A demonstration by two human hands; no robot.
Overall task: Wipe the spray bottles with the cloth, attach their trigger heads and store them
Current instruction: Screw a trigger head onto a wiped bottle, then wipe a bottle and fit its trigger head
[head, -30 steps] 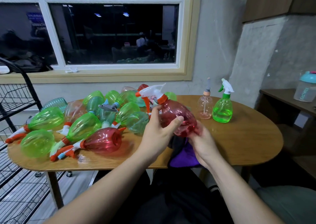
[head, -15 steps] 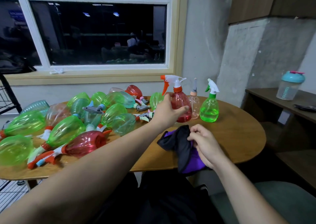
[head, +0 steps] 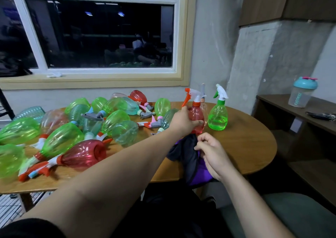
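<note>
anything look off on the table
No spill or damage shows. Most bottles lie tipped in a heap at the table's left; only the red bottle in the left hand and two beside it stand upright. The cloth overhangs the near edge.

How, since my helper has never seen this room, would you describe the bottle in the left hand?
On the table under the window, most bottles lie piled left; three stand at the far right. It is the one the left hand grips, beside the green bottle: the only red bottle standing.
</note>
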